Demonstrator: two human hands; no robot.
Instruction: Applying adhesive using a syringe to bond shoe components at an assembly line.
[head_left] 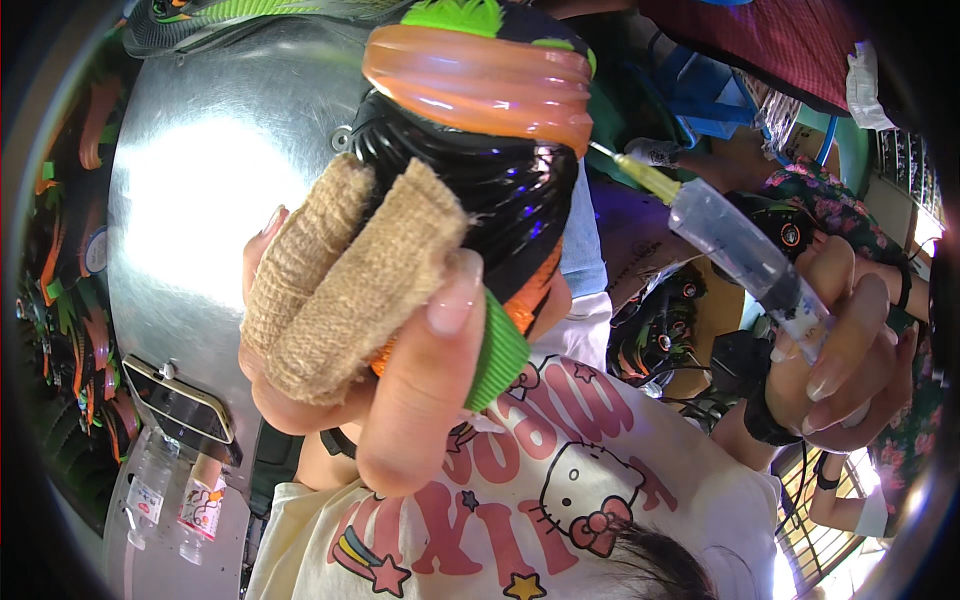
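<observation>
My left hand [425,400] is closed around what looks like a shoe [470,170], glossy black with fine folds, a wide translucent orange band and green parts. Beige cloth sleeves [370,290] cover two of its fingers; the thumb is bare. Between the fingers of my right hand [850,350] is a clear syringe [735,240] with a yellow needle hub. It slants up to the left, and its thin needle reaches the right end of the orange band, by the seam with the black part. Whether the tip touches, I cannot tell.
A shiny metal table [220,100] carries a phone [178,408] and small clear bottles [150,490]. Similar black, orange and green pieces [90,300] line the left edge. A blue stool [715,90] stands beyond. Another person in a floral garment [890,240] is at the right.
</observation>
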